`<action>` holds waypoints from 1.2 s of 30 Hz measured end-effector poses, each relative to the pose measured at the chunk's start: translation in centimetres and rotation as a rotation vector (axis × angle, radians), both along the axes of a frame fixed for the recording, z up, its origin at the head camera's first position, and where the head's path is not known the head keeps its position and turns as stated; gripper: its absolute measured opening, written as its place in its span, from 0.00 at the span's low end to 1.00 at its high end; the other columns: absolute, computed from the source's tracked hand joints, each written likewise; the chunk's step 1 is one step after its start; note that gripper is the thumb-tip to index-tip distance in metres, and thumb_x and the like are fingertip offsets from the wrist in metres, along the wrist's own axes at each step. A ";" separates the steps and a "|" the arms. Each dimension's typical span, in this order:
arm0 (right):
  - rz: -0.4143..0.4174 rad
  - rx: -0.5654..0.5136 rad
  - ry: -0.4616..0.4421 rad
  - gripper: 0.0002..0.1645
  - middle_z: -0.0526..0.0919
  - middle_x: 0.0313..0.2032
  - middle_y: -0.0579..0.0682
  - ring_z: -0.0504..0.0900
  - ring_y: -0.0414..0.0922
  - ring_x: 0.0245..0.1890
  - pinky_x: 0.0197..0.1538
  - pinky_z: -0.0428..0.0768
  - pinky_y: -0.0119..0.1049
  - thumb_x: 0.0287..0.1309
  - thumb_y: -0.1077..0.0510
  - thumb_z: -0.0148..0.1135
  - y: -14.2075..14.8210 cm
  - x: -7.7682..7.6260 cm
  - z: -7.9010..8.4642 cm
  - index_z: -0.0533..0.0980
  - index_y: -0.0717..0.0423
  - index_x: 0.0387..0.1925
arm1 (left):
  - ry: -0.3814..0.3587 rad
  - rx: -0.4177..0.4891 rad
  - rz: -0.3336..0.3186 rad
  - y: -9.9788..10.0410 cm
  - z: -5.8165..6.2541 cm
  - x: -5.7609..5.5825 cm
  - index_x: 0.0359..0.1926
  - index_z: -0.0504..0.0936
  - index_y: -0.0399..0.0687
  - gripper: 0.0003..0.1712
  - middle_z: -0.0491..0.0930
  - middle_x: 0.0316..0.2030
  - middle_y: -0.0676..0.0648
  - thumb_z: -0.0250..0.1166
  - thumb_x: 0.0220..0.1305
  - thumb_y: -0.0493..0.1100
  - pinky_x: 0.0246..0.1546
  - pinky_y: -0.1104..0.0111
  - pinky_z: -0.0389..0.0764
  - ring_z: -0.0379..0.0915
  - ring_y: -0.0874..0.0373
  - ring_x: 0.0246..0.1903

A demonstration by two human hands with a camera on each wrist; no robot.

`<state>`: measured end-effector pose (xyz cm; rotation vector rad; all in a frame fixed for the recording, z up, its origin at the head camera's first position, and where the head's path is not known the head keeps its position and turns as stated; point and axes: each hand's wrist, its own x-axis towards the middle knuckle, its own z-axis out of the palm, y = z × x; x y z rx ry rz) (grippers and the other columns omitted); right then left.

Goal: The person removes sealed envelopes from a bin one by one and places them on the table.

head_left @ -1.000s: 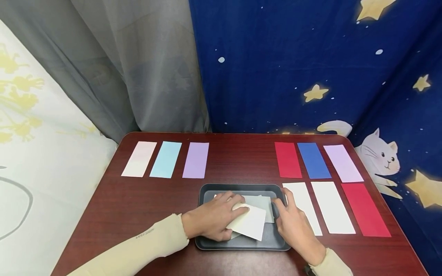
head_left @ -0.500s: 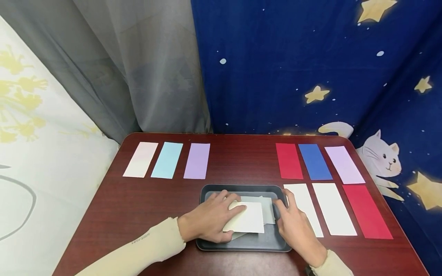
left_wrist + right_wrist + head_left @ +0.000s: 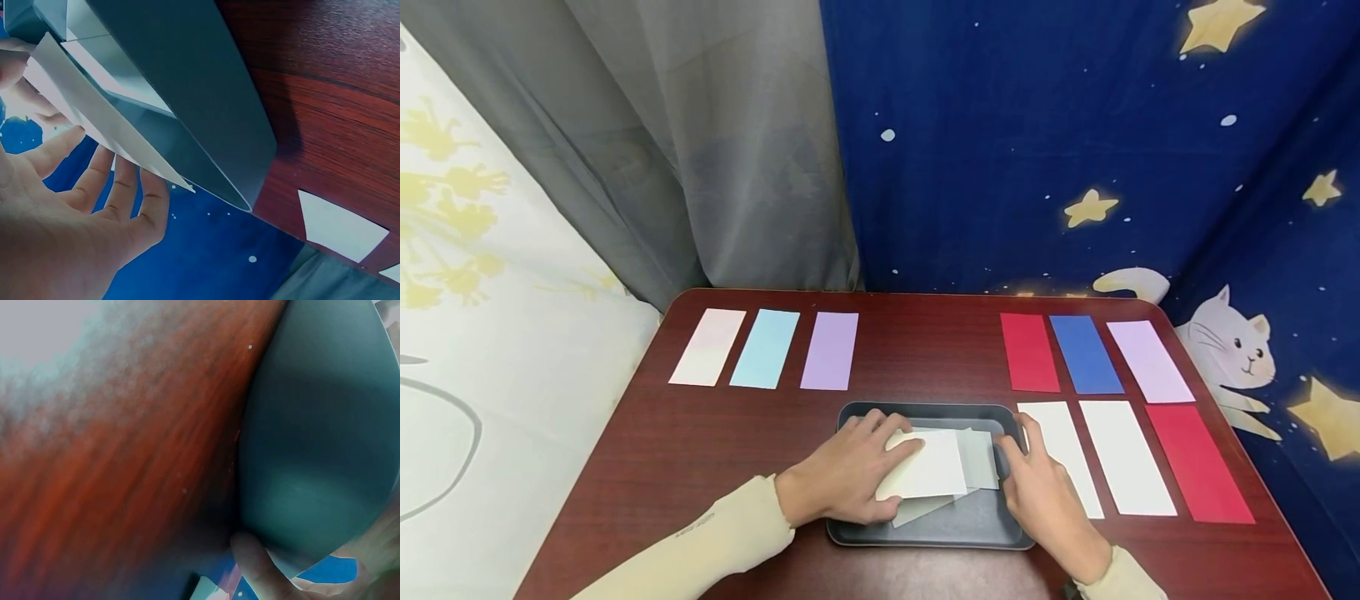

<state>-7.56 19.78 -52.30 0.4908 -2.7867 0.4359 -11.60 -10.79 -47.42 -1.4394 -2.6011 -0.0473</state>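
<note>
In the head view, a dark grey tray (image 3: 973,529) sits near the front of the table. My left hand (image 3: 848,473) reaches over its left side and holds a cream-white paper card (image 3: 931,468), thumb and fingers at its left end. In the left wrist view that card (image 3: 100,122) appears nearly edge-on against the fingers (image 3: 122,187). Under it in the tray lie paler grey-green cards (image 3: 981,467), partly covered. My right hand (image 3: 1047,493) grips the tray's right rim; the right wrist view has a finger (image 3: 259,565) against the outer wall of the tray (image 3: 312,456).
At the back left lie pale pink (image 3: 707,347), light blue (image 3: 765,348) and purple (image 3: 830,351) cards. To the right, two rows hold red (image 3: 1030,352), blue (image 3: 1086,354), lilac (image 3: 1150,361), white (image 3: 1127,458) and larger red (image 3: 1200,463) cards. Curtains (image 3: 1000,150) hang behind.
My left hand has shifted slightly left with the cream-white card, which has turned from slanting to nearly level. More of the cards beneath shows. The right hand stays at the rim.
</note>
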 end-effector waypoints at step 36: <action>-0.001 -0.006 0.007 0.30 0.62 0.65 0.63 0.58 0.35 0.11 0.15 0.62 0.27 0.40 0.70 0.62 0.0 0.0 -0.2 0.77 0.56 0.52 | -0.063 0.213 0.313 -7.3 0.1 0.4 0.66 0.73 0.51 0.41 0.68 0.59 0.46 0.63 0.52 0.61 0.42 0.57 0.72 0.66 0.51 0.51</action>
